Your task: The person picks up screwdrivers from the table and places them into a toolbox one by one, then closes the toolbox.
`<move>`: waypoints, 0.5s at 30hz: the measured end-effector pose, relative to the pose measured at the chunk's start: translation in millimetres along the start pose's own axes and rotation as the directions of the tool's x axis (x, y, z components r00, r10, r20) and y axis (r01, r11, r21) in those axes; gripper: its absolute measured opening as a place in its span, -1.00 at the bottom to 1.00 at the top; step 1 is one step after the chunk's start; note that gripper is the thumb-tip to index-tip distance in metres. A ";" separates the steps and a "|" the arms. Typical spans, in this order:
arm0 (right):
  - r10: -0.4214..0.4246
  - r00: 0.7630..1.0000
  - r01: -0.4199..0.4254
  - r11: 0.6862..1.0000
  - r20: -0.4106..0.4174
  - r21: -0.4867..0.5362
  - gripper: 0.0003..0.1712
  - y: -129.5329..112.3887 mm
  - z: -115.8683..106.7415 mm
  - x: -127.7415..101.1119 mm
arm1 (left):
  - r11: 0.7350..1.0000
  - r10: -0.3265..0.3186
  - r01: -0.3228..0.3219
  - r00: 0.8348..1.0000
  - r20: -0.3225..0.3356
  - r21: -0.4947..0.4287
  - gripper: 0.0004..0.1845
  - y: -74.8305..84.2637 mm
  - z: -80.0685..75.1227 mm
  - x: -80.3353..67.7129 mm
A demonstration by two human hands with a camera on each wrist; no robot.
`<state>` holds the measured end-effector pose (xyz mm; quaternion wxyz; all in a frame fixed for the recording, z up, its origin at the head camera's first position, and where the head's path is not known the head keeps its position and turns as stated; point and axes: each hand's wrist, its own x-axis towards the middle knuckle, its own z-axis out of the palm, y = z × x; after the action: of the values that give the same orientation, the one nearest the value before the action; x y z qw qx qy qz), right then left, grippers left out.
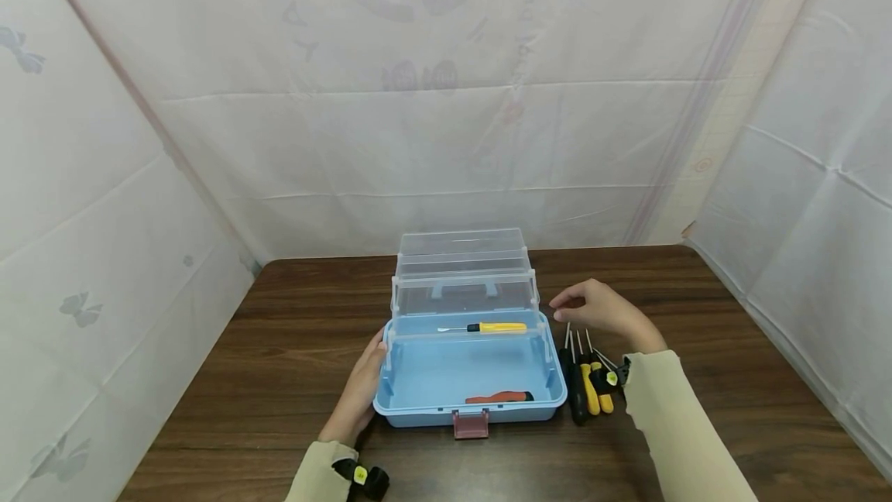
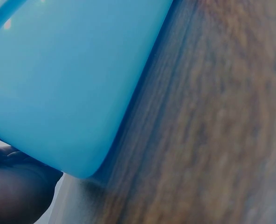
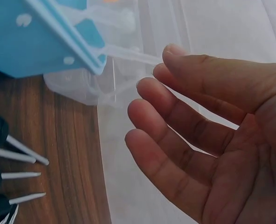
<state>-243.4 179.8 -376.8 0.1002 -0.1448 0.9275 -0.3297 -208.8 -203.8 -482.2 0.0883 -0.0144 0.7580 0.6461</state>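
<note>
Beside toolbox [image 1: 418,409] edge, right hand [image 1: 602,312].

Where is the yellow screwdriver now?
In the head view, the yellow screwdriver lies on the upper tray at the back of the open blue toolbox, centre of the table, left of the right hand.

Dark wooden table [image 1: 293,316] enclosed by white sheet walls [image 1: 446,99]

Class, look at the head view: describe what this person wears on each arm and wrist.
Both arms wear long, pale beige sleeves. The left hand has a black wrist strap carrying a small yellow-marked device; the right hand has a similar black-and-yellow device at its wrist. No gloves or rings show.
</note>
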 end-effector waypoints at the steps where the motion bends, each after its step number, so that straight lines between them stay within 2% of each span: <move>1: 0.002 1.000 -0.002 1.000 0.006 0.008 -0.70 1.5 -0.3 -1.1 | 1.000 -0.002 0.002 1.000 -0.002 -0.003 -0.40 -0.4 -0.2 0.3; 8: 0.013 1.000 -0.014 0.999 0.023 0.051 -0.68 12.1 -0.2 -8.8 | 1.000 -0.018 0.018 1.000 -0.010 -0.003 -0.37 -3.7 -2.2 1.4; 15: 0.055 0.998 -0.059 0.991 0.034 0.116 -0.69 24.9 0.2 -19.2 | 0.999 0.002 -0.002 1.000 -0.003 -0.032 -0.42 -3.2 -2.1 2.5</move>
<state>-230.4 204.5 -391.2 0.1322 -0.1172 0.9087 -0.3782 -211.1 -206.2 -485.3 0.0863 -0.0159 0.7477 0.6582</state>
